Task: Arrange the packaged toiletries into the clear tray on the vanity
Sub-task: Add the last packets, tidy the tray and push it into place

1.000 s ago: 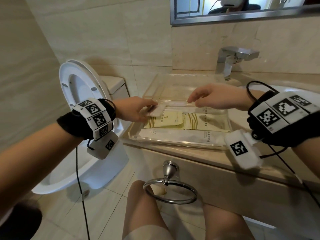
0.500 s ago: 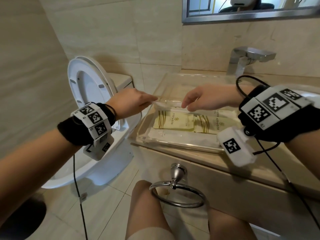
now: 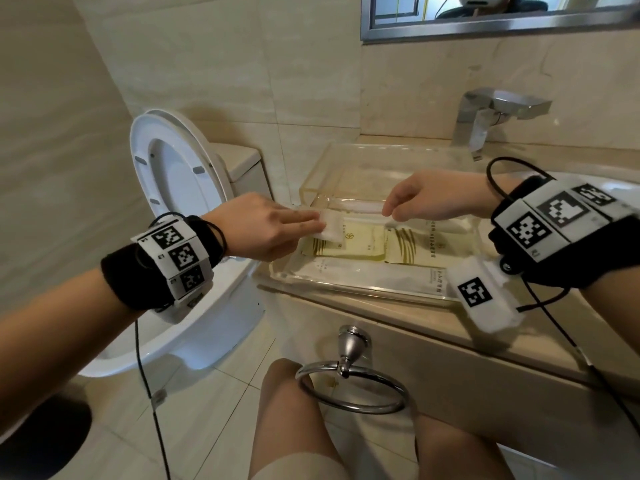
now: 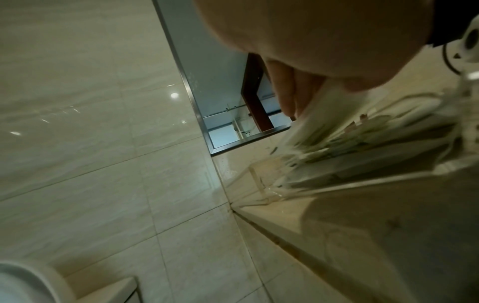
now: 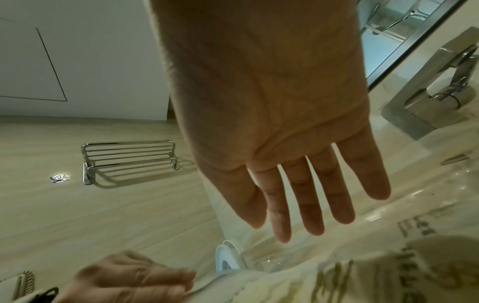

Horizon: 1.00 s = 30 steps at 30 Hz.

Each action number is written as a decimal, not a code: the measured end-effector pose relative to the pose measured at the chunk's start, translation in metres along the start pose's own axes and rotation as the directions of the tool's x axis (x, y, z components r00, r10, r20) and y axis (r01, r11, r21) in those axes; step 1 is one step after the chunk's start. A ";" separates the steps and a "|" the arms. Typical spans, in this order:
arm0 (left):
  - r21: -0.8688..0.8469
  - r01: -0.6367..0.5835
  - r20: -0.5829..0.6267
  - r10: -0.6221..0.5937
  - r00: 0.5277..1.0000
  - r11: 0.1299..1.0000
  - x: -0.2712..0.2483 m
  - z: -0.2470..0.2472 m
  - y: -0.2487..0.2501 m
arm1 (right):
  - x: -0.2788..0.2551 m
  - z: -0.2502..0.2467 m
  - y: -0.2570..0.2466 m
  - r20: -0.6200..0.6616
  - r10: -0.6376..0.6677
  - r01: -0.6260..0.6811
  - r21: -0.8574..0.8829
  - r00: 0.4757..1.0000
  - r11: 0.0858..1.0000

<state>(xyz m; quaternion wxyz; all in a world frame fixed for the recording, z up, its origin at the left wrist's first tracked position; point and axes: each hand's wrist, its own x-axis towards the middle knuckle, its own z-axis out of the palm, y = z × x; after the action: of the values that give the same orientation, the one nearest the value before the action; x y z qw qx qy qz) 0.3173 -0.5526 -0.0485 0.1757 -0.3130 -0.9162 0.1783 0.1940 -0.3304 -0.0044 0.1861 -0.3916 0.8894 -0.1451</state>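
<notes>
A clear tray (image 3: 349, 287) sits on the vanity's left end. Two cream-and-gold sachets (image 3: 363, 237) lie in its middle, a long white packet (image 3: 381, 271) lies along its front, and another pale strip lies at the back. My left hand (image 3: 317, 225) pinches a small white packet (image 3: 331, 229) over the tray's left edge; the left wrist view shows this hand (image 4: 298, 92) above the tray wall (image 4: 259, 180). My right hand (image 3: 389, 213) hovers over the tray's middle; in its wrist view its fingers (image 5: 313, 215) are straight and hold nothing.
A toilet with its lid raised (image 3: 173, 174) stands just left of the vanity. A chrome faucet (image 3: 485, 116) and a white basin (image 3: 620, 188) are to the right. A towel ring (image 3: 349, 382) hangs on the vanity front above my knees. A mirror (image 3: 485, 15) hangs above.
Both hands held a white packet between them over the tray. My right hand has let go and opened; my left hand still holds a white packet at the tray's left side.
</notes>
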 end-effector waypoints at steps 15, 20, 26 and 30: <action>-0.426 0.705 0.617 -0.388 0.685 0.567 0.035 -0.001 0.001 | -0.008 0.005 0.004 0.016 -0.019 0.019 0.032 1.000 0.999; -0.417 0.701 0.640 -0.361 0.678 0.579 0.038 -0.006 -0.003 | -0.013 0.004 0.012 0.016 0.008 -0.009 0.046 1.000 0.999; -0.409 0.682 0.597 -0.387 0.703 0.607 0.039 -0.011 -0.004 | -0.014 0.003 0.011 -0.001 0.012 -0.012 0.073 1.000 0.997; -0.447 0.681 0.616 -0.353 0.705 0.581 0.034 -0.014 -0.003 | -0.014 0.004 0.012 -0.003 0.012 -0.011 0.073 1.000 0.997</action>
<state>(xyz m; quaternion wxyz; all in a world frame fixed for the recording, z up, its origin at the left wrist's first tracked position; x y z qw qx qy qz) 0.2970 -0.5302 -0.0275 -0.1217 -0.0098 -0.9824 -0.1414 0.1972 -0.3123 -0.0099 0.1994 -0.3792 0.8861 -0.1769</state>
